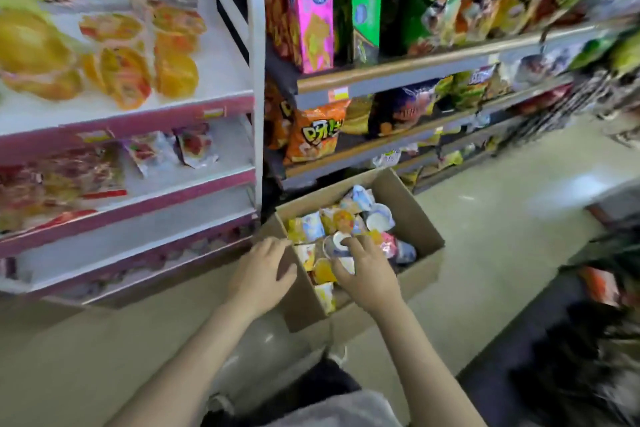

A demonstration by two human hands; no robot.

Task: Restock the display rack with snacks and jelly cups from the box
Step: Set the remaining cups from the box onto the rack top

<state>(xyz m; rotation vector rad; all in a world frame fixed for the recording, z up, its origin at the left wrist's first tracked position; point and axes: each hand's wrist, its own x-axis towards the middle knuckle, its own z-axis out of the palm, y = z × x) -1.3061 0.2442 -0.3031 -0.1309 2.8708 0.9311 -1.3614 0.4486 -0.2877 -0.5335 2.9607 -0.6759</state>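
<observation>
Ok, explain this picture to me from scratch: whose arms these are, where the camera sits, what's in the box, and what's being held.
There is no machine here. The two bare arms belong to a person wearing a camera on the head, so the single picture looks forward and down at their own hands. A cardboard box sits on the shop floor, full of jelly cups. The left hand rests on the box's near corner, fingers fairly straight. The right hand reaches into the cups with fingers curled among them; whether it has actually gripped one cannot be told. To the left stands the pink-edged display rack, already carrying some jelly cups and packets. Behind the box, store shelves hold bagged snacks.
</observation>
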